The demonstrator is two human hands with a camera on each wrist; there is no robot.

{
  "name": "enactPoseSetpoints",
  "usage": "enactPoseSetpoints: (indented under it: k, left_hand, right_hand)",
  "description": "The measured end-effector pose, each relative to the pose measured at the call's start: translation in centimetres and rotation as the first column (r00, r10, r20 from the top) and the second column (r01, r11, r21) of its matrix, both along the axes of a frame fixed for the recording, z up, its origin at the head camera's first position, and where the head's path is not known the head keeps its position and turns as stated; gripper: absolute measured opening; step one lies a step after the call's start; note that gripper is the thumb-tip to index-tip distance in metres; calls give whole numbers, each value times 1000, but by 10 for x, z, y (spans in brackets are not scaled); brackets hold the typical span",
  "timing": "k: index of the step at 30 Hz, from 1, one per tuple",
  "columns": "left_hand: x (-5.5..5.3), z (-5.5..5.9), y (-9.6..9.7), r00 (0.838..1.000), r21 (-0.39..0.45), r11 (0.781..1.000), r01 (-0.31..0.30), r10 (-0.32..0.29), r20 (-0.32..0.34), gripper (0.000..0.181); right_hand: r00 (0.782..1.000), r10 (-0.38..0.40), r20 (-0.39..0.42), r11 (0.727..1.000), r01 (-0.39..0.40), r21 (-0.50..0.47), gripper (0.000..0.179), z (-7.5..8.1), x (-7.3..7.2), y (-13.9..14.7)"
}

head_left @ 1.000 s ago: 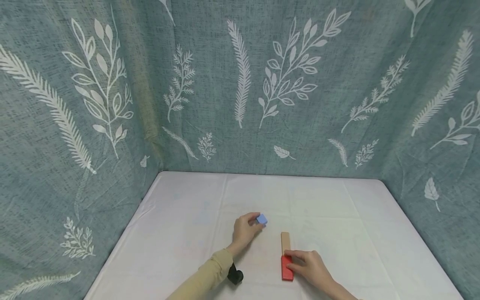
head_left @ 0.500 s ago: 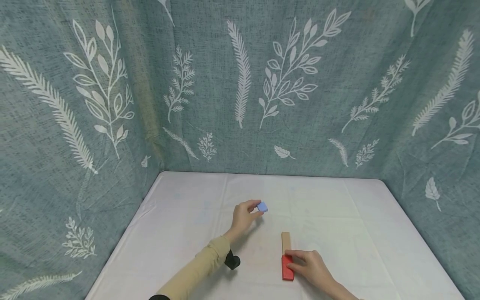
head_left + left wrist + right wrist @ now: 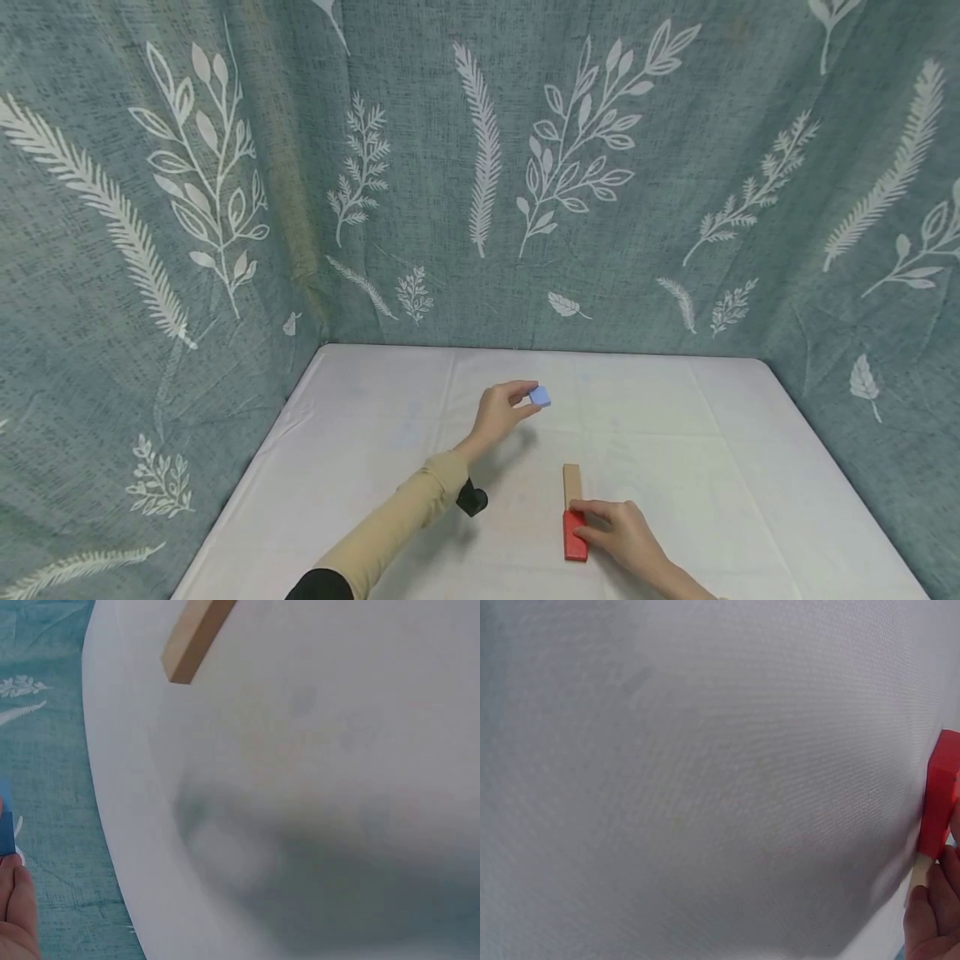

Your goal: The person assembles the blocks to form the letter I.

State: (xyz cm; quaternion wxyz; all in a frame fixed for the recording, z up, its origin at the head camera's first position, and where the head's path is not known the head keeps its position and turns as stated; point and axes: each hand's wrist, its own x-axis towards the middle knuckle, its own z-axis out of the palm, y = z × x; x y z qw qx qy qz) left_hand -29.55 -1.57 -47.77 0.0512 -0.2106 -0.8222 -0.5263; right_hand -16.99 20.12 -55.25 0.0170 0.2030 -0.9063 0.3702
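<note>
A small blue block point(image 3: 540, 396) is pinched between the thumb and fingers of my left hand point(image 3: 501, 414), raised over the white cloth. In the left wrist view only part of that hand point(image 3: 19, 907) and the blue block point(image 3: 6, 825) show at the left edge. My right hand point(image 3: 618, 533) holds a red block point(image 3: 574, 546) by its right side, low on the table. Directly beyond the red block lies a plain wooden block point(image 3: 572, 485), in line with it and seemingly end to end. The right wrist view catches the red block point(image 3: 939, 802) at its right edge.
A white cloth covers the table point(image 3: 675, 433). Teal curtains point(image 3: 450, 167) with white leaf prints stand behind and at both sides. A black wrist camera point(image 3: 472, 498) hangs under the left wrist, and its arm casts a shadow on the cloth.
My left hand has moved away from me and slightly right with the blue block, rising off the table as its shadow separates. The right hand, red block and wooden block have stayed put.
</note>
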Motion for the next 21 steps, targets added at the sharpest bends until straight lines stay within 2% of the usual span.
enactPoseSetpoints:
  k: [5, 12, 21]
  left_hand:
    - [-1, 0, 6, 999, 6, 999, 40, -40, 11, 36]
    - [-1, -4, 13, 997, -28, 997, 75, -75, 20, 36]
    - [-3, -6, 18, 992, -11, 992, 128, -128, 21, 35]
  right_hand:
    - [1000, -9, 12, 1000, 9, 12, 33, 0, -1, 0]
    - [1000, 5, -14, 1000, -5, -13, 32, -3, 0, 0]
    - [1000, 2, -13, 1000, -2, -15, 31, -3, 0, 0]
